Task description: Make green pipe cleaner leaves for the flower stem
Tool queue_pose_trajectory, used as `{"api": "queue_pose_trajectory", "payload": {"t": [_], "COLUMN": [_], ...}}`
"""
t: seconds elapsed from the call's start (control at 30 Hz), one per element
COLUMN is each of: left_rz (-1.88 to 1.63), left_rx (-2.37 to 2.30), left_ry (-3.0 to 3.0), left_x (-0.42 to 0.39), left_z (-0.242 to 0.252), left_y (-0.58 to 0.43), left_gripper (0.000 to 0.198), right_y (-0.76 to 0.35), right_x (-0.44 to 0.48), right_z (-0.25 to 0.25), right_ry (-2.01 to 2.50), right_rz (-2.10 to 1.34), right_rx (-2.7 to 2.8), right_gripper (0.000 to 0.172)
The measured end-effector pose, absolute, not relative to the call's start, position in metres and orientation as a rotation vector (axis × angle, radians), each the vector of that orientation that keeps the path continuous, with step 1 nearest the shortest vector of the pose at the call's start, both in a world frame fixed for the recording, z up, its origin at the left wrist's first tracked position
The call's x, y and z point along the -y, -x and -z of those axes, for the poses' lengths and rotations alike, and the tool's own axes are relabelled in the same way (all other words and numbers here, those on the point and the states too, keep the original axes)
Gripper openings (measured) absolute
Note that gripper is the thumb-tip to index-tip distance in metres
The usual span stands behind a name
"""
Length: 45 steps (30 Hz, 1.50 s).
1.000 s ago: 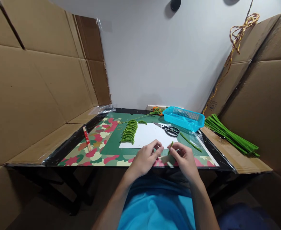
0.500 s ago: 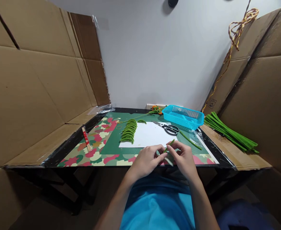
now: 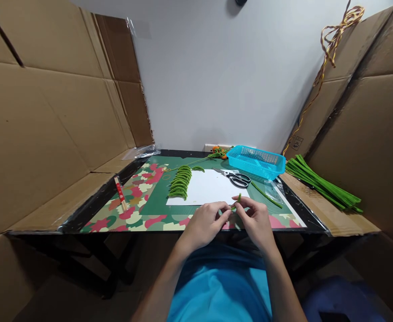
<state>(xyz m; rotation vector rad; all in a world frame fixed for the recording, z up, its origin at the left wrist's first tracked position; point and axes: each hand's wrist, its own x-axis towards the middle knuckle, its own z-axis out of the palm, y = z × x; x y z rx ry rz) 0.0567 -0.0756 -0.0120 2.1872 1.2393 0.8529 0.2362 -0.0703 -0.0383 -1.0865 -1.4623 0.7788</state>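
Note:
My left hand (image 3: pixel 213 220) and my right hand (image 3: pixel 255 218) meet over the table's front edge. Both pinch a short green pipe cleaner (image 3: pixel 239 198), which is bent, one end pointing up beside my right fingers. Just beyond lies a white sheet of paper (image 3: pixel 209 188). Along its left side runs a row of curved, leaf-like green pipe cleaner pieces (image 3: pixel 180 181), with one more curved piece (image 3: pixel 198 168) at the top. Black-handled scissors (image 3: pixel 238 179) rest on the paper's right part. A single straight green pipe cleaner (image 3: pixel 266 195) lies right of them.
A blue plastic basket (image 3: pixel 256 163) stands at the back right. A bundle of green pipe cleaners (image 3: pixel 322 181) lies on cardboard at far right. Orange flowers (image 3: pixel 219 152) with a stem lie at the back. A red-wrapped stick bundle (image 3: pixel 120 192) is at left. Cardboard walls (image 3: pixel 55 107) flank the table.
The short pipe cleaner was straight and slanted between my fingers; now it is bent, its free end more upright. My hands have stayed in nearly the same place.

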Motion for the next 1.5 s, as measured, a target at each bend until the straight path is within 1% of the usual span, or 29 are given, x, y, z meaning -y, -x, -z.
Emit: {"api": "queue_pose_trajectory", "payload": {"t": [0.37,0.63,0.8,0.87,0.97,1.2,1.37,1.5], "left_rz": [-0.967,-1.053,-1.077,-1.057,-1.005,-0.983,-1.049,-1.098], "left_rx": [-1.288,-1.284,-1.242,-1.234,-1.251,-1.234,-1.223,-1.212], "left_ry": [-2.179,-2.178,-2.145,-2.130,-2.117,-2.129,-2.137,-2.080], "left_x": [0.077,0.078,0.080,0.079,0.078,0.080,0.081,0.081], "left_z": [0.015,0.019,0.017,0.015,0.014,0.012,0.014,0.014], "left_y": [-0.059,-0.058,-0.058,-0.058,-0.059,-0.058,-0.058,-0.055], "left_gripper": [0.029,0.026,0.028,0.029,0.028,0.028,0.027,0.026], "right_y": [-0.240,-0.242,-0.244,-0.244,-0.243,-0.244,-0.245,-0.246], "right_x": [0.074,0.078,0.077,0.076,0.074,0.073,0.075,0.077], "right_z": [0.041,0.033,0.033,0.035,0.039,0.043,0.045,0.046], "right_ry": [1.022,0.977,0.907,0.908,0.947,0.939,0.900,0.894], "right_rz": [-0.687,-0.793,-0.998,-1.068,-1.019,-0.937,-0.961,-1.051], "right_rx": [1.762,1.854,1.749,1.641,1.490,1.419,1.395,1.365], "right_gripper": [0.027,0.026,0.026,0.030,0.037,0.026,0.022,0.023]}}
